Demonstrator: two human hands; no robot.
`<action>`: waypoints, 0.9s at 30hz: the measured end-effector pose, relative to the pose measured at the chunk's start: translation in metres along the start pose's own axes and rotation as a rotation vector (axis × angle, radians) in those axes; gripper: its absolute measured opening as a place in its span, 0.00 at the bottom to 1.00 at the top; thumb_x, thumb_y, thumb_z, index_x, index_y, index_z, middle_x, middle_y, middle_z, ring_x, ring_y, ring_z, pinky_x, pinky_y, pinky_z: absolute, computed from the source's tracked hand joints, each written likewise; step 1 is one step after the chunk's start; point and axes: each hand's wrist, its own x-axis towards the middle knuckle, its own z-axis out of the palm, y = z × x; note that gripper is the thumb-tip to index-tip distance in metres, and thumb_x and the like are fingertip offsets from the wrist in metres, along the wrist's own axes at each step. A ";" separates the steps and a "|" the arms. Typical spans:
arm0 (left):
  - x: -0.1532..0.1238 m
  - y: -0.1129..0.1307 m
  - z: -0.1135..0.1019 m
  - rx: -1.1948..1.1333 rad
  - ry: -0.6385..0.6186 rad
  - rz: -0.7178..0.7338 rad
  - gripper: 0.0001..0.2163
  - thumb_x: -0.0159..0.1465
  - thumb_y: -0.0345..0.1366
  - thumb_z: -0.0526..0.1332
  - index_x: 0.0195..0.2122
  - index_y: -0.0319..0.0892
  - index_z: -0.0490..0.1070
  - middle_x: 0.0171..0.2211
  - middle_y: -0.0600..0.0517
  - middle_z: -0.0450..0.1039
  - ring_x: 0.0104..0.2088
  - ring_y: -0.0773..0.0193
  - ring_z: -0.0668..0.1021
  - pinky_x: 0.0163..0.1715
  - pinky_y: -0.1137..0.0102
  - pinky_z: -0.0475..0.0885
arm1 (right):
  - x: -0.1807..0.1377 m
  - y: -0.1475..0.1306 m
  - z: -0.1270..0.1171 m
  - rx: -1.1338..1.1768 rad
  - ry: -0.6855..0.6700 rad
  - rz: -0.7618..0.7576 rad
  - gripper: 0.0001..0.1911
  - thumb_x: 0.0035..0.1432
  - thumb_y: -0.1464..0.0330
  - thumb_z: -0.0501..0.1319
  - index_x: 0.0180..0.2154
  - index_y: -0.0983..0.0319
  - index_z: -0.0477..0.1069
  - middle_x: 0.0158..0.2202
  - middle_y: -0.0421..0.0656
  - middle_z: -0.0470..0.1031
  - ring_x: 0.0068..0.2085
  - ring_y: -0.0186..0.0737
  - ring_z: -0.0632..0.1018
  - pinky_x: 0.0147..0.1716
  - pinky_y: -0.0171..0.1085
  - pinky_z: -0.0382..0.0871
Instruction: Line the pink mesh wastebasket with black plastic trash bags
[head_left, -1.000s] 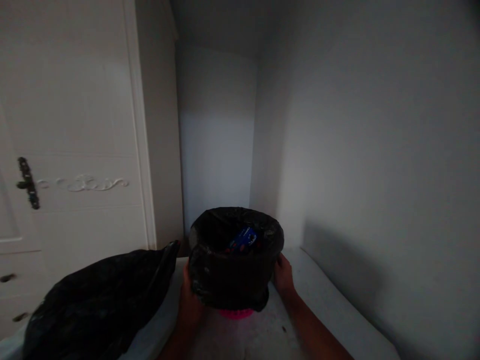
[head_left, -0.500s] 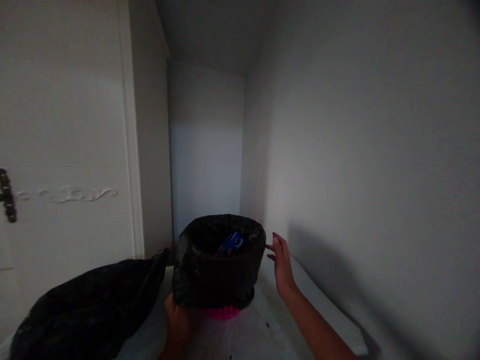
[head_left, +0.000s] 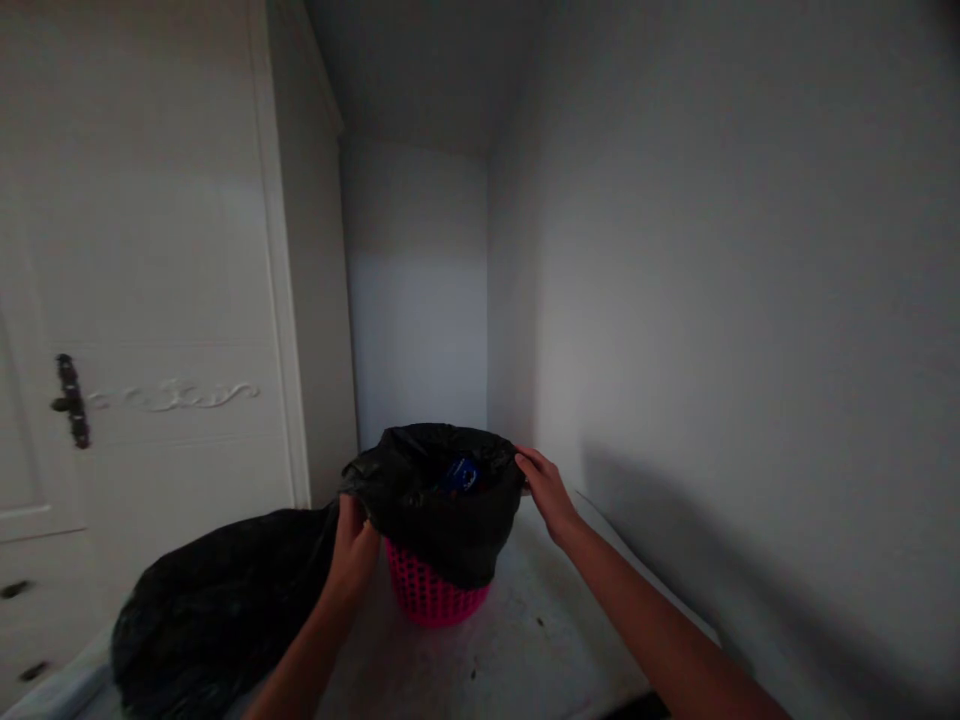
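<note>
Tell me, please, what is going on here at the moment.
A person's left hand and right hand hold opposite sides of a black liner draped over a pink basket, whose lower part shows. A blue packet is inside the liner. The basket stands upright on a pale surface, with another black bag to the left.

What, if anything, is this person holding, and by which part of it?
The black plastic bag lining the round pink perforated basket, by its top edge: left fingers at its left side, right fingers at its right.
</note>
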 end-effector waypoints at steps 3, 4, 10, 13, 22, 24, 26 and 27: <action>0.013 0.003 -0.009 0.208 -0.003 0.120 0.21 0.59 0.55 0.63 0.44 0.45 0.76 0.46 0.45 0.78 0.53 0.45 0.76 0.60 0.49 0.71 | -0.001 -0.001 0.003 -0.018 -0.040 -0.023 0.23 0.57 0.50 0.68 0.47 0.58 0.84 0.45 0.46 0.86 0.46 0.50 0.83 0.43 0.47 0.80; 0.015 0.005 -0.011 0.273 -0.002 0.155 0.19 0.59 0.54 0.62 0.41 0.45 0.77 0.44 0.45 0.77 0.52 0.45 0.75 0.59 0.48 0.70 | -0.001 -0.002 0.004 -0.024 -0.066 -0.029 0.23 0.58 0.50 0.67 0.48 0.57 0.83 0.46 0.46 0.86 0.46 0.49 0.83 0.44 0.47 0.80; 0.018 0.033 -0.013 0.445 -0.033 0.290 0.11 0.61 0.46 0.59 0.31 0.46 0.75 0.35 0.47 0.77 0.42 0.49 0.76 0.47 0.56 0.72 | -0.018 -0.006 0.014 -0.108 0.094 -0.127 0.26 0.64 0.46 0.61 0.51 0.58 0.77 0.51 0.49 0.81 0.52 0.49 0.79 0.54 0.49 0.75; 0.017 0.048 -0.012 0.536 -0.020 0.338 0.08 0.60 0.42 0.59 0.26 0.47 0.71 0.30 0.49 0.75 0.38 0.50 0.74 0.40 0.59 0.69 | -0.053 0.005 0.022 -0.208 0.336 -0.352 0.20 0.71 0.51 0.55 0.51 0.59 0.70 0.48 0.49 0.75 0.48 0.47 0.77 0.51 0.48 0.74; 0.010 0.060 -0.006 0.681 -0.088 0.388 0.12 0.61 0.38 0.58 0.20 0.48 0.67 0.30 0.48 0.73 0.39 0.50 0.73 0.43 0.57 0.67 | -0.134 0.050 0.041 -0.753 -0.096 -0.952 0.16 0.67 0.60 0.63 0.53 0.59 0.71 0.46 0.51 0.76 0.46 0.53 0.78 0.43 0.49 0.77; 0.009 0.062 -0.004 0.686 -0.104 0.367 0.12 0.61 0.37 0.58 0.20 0.48 0.65 0.29 0.48 0.72 0.38 0.51 0.73 0.43 0.58 0.67 | -0.130 0.051 0.041 -0.787 -0.066 -0.951 0.10 0.70 0.63 0.60 0.50 0.59 0.73 0.44 0.50 0.77 0.44 0.51 0.79 0.42 0.48 0.77; 0.009 0.063 -0.001 0.696 -0.110 0.354 0.11 0.60 0.37 0.58 0.20 0.48 0.64 0.30 0.48 0.72 0.38 0.51 0.72 0.42 0.58 0.68 | -0.125 0.052 0.037 -0.783 -0.061 -0.949 0.07 0.73 0.65 0.57 0.47 0.58 0.73 0.42 0.48 0.78 0.41 0.48 0.79 0.41 0.46 0.77; 0.009 0.064 -0.001 0.704 -0.112 0.352 0.12 0.60 0.37 0.58 0.20 0.48 0.64 0.30 0.48 0.72 0.38 0.51 0.72 0.42 0.58 0.67 | -0.122 0.052 0.034 -0.767 -0.061 -0.929 0.07 0.73 0.66 0.56 0.46 0.57 0.73 0.41 0.47 0.79 0.41 0.47 0.79 0.41 0.45 0.76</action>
